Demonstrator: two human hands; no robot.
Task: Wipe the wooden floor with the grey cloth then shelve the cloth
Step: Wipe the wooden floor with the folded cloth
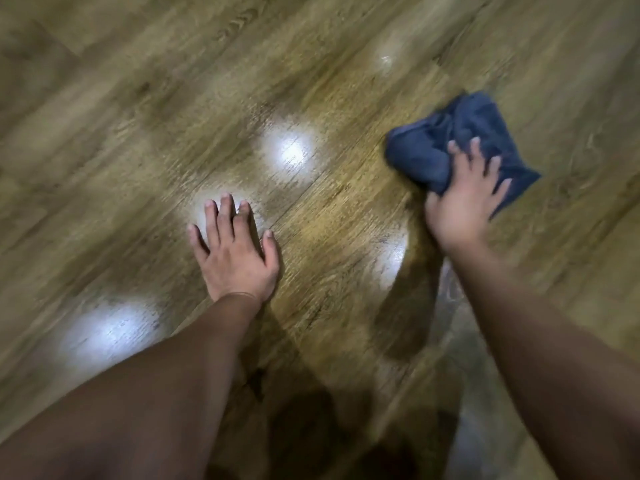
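Everywhere across the view the wooden floor (145, 98) runs out to the picture's edges with nothing standing on it, so bare boards lie to the left of, between and beyond both hands. Its planks run diagonally, brown with a streaky printed grain, smooth and glossy enough to throw back several soft white patches of light; narrow seams separate the boards. Toward the left of centre, the left hand (235, 251) lies palm down and flat on the floor, fingers spread wide and pointing away from the person, holding nothing, with the bare forearm stretching back to the lower left corner. Well apart from it on the right, the right hand (464, 199) presses down on the grey cloth (436, 147), its fingers splayed over the fabric and the thumb curled against the cloth's near edge, gripping it against the boards. That cloth is dark bluish-grey, soft and crumpled into uneven folds, roughly rectangular, lying on the floor with its corners sticking out past the fingers. Blur softens the right arm and the cloth's outline.
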